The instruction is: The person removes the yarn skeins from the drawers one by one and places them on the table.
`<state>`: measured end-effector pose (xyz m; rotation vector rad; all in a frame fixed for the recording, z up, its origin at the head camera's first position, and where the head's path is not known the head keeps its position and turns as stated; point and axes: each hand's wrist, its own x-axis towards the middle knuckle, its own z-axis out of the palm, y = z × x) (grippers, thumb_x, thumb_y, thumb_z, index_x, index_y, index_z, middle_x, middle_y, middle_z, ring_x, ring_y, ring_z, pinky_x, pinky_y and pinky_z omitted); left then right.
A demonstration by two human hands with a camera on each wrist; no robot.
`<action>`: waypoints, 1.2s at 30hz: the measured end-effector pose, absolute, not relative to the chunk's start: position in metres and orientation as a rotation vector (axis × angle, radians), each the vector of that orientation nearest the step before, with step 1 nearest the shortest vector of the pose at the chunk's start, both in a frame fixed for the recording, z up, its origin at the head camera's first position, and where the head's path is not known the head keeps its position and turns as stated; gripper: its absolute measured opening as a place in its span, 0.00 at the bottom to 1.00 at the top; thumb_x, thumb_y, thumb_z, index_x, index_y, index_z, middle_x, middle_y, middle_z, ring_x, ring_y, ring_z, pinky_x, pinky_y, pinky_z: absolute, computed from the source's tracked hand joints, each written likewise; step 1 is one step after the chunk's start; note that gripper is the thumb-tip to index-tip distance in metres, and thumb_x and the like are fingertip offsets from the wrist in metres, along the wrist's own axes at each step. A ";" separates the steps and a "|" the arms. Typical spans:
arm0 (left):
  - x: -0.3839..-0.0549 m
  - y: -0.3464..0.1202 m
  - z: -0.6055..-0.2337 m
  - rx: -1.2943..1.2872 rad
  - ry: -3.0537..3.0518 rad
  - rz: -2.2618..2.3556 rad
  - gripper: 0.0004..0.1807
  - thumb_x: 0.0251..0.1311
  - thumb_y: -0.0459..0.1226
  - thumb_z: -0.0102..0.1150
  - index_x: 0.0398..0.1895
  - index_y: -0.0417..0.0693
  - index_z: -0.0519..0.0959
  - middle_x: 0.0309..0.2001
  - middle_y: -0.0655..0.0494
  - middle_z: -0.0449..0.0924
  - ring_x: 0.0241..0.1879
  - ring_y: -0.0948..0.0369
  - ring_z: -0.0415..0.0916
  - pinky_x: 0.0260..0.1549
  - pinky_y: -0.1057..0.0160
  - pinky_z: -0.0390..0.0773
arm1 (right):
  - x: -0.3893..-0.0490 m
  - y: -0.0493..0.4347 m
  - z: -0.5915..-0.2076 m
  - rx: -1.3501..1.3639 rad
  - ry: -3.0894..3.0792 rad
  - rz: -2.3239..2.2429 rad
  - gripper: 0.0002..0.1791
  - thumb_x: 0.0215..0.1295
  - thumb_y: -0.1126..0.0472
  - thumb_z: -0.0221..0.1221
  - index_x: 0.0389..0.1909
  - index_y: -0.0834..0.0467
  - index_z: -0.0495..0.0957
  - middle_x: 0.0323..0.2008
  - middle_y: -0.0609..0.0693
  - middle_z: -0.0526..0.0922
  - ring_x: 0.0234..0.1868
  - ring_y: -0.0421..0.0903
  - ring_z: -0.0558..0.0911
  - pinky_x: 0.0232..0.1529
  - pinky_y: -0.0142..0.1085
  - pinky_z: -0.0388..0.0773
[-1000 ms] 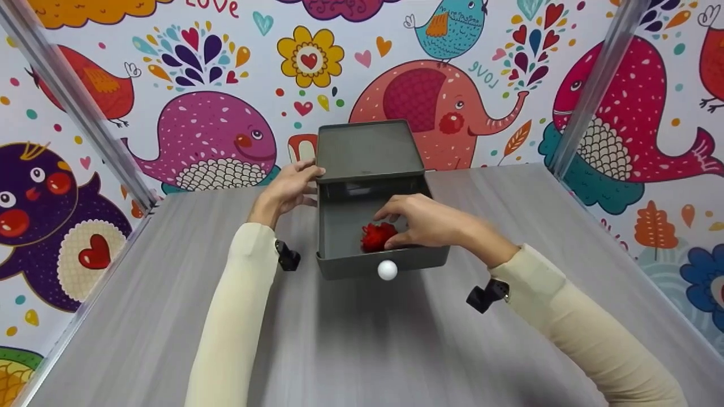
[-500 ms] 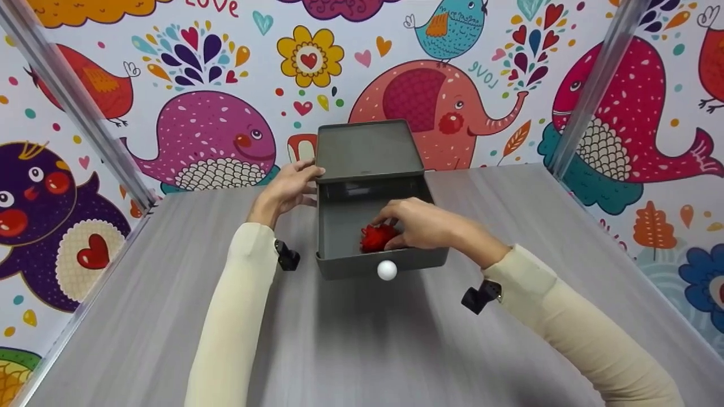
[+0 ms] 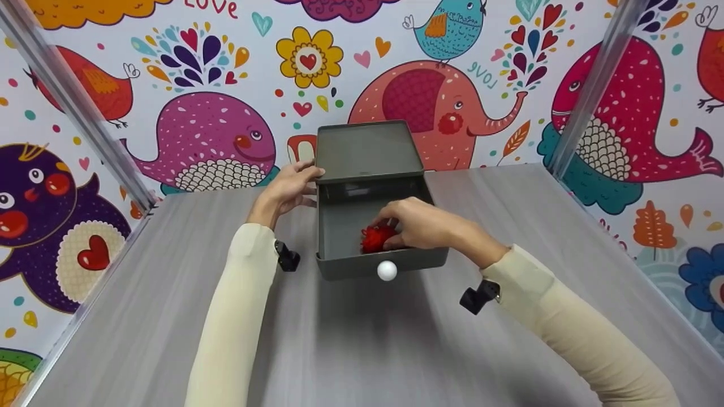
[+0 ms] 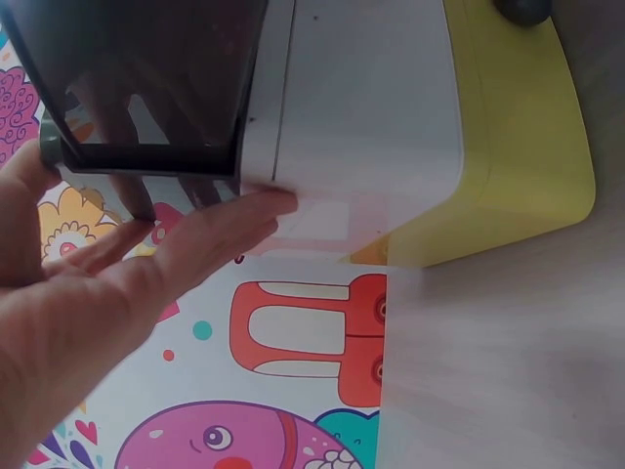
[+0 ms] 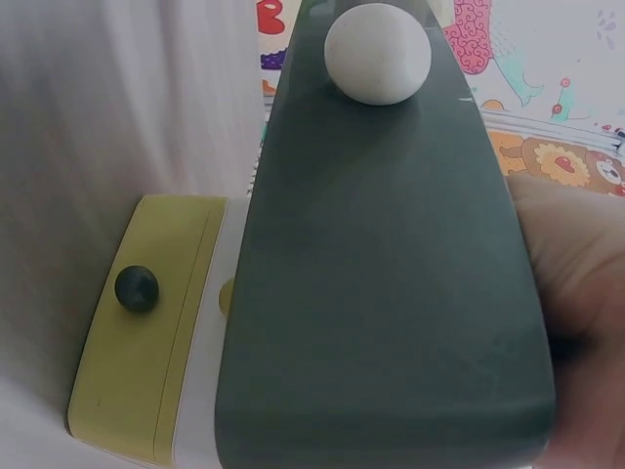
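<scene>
A small drawer cabinet has a dark grey-green top [image 3: 367,151], and its top drawer [image 3: 346,267] is pulled out towards me. On the drawer's front sits a round white knob [image 3: 387,270]. Inside, near the front right, lies a soft-looking red bundle with little loops [image 3: 373,239]. My right hand [image 3: 427,224] reaches over the drawer's wall and pinches it between thumb and fingers. My left hand [image 3: 287,186] braces the cabinet's left side, thumb at the top edge, fingers [image 4: 220,230] extended along the side. In the right wrist view, the drawer front hides the bundle.
Beneath the open drawer are a white section [image 4: 366,98] and a yellow one [image 5: 146,371] with a dark knob [image 5: 137,289]. The cabinet stands on a grey wood-grain table [image 3: 362,350], close to a cartoon-printed back wall [image 3: 243,56].
My right hand has shifted slightly left and lower, and its fingers have closed in around the red bundle. My left hand and the drawer have stayed put.
</scene>
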<state>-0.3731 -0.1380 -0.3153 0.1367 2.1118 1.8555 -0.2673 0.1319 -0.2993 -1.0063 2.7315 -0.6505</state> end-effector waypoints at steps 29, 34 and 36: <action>-0.372 -0.138 -0.318 0.138 2.099 1.871 0.40 0.73 0.40 0.48 0.82 0.48 0.41 0.77 0.40 0.54 0.68 0.38 0.68 0.62 0.37 0.73 | -0.270 0.178 -0.278 -0.805 2.983 -1.097 0.25 0.62 0.61 0.68 0.61 0.52 0.80 0.55 0.55 0.81 0.55 0.52 0.79 0.55 0.49 0.82; -0.371 -0.138 -0.317 0.141 2.102 1.872 0.40 0.74 0.41 0.48 0.82 0.48 0.41 0.76 0.40 0.56 0.67 0.40 0.70 0.62 0.38 0.74 | -0.276 0.197 -0.279 -0.748 3.001 -1.135 0.25 0.63 0.61 0.67 0.62 0.54 0.79 0.57 0.56 0.80 0.57 0.54 0.79 0.55 0.50 0.82; -0.372 -0.138 -0.317 0.141 2.100 1.874 0.40 0.74 0.41 0.48 0.82 0.48 0.41 0.76 0.40 0.56 0.66 0.40 0.71 0.62 0.38 0.74 | -0.279 0.205 -0.281 -0.710 3.010 -1.153 0.25 0.63 0.61 0.67 0.62 0.54 0.79 0.57 0.56 0.80 0.56 0.54 0.79 0.56 0.50 0.82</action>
